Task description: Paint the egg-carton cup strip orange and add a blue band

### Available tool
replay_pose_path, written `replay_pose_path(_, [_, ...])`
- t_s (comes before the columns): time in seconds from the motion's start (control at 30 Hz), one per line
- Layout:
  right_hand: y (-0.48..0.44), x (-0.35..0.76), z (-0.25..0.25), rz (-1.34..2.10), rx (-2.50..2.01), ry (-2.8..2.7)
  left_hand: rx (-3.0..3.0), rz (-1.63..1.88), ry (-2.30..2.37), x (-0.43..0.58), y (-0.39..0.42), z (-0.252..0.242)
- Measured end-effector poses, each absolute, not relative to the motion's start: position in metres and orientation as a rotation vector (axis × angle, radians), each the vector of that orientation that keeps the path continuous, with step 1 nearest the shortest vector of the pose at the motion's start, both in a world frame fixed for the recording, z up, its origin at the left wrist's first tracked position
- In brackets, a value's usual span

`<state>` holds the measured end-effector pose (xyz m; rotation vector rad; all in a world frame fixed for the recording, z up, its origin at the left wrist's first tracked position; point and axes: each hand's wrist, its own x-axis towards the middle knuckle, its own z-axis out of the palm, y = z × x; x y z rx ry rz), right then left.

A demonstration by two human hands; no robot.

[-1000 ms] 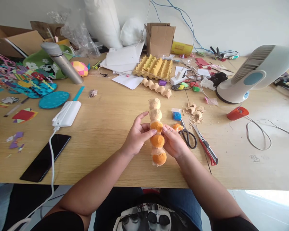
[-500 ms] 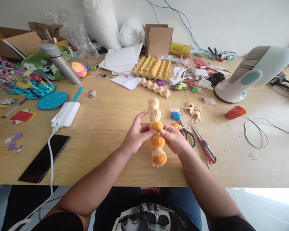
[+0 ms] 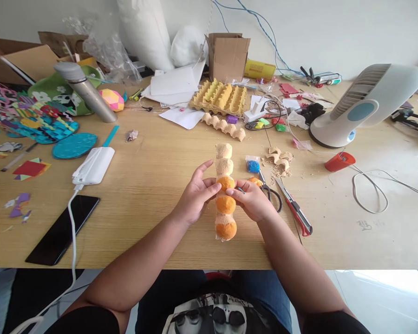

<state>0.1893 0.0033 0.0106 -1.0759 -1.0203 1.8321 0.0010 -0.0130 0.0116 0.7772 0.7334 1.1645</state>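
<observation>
A strip cut from an egg carton (image 3: pixel 224 165) is held up lengthwise between my hands. Three of its bumps near my body are coated in orange clay (image 3: pixel 226 204); the two far ones are bare pulp. My left hand (image 3: pixel 196 195) grips the left edge, its thumb on the third bump and its index finger lifted off. From the right, my right hand (image 3: pixel 252 200) holds the same strip, thumb pressed between two orange bumps. A thin blue piece shows by its fingers; what it is I cannot make out. Behind that hand lies more orange clay (image 3: pixel 255 181), partly hidden.
Right of my hands lie scissors (image 3: pixel 272 194), a red utility knife (image 3: pixel 295 207), a blue clay packet (image 3: pixel 253 165) and carton scraps (image 3: pixel 280 159). Farther back are an egg tray (image 3: pixel 218 98) and a white fan (image 3: pixel 362 104). A phone (image 3: pixel 62 230) and power bank (image 3: pixel 94 166) lie left.
The strip has swung slightly, its near end shifting left so that it stands straighter. My right thumb has slid a little left across it. Both hands keep their hold.
</observation>
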Motion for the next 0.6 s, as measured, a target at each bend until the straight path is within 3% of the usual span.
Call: replay_pose_path(0.6, [0.0033,0.1921,0.0039,1.961,-0.848,-0.879,0.777,1.161,0.76,-0.0022,-0.0108,0.0123])
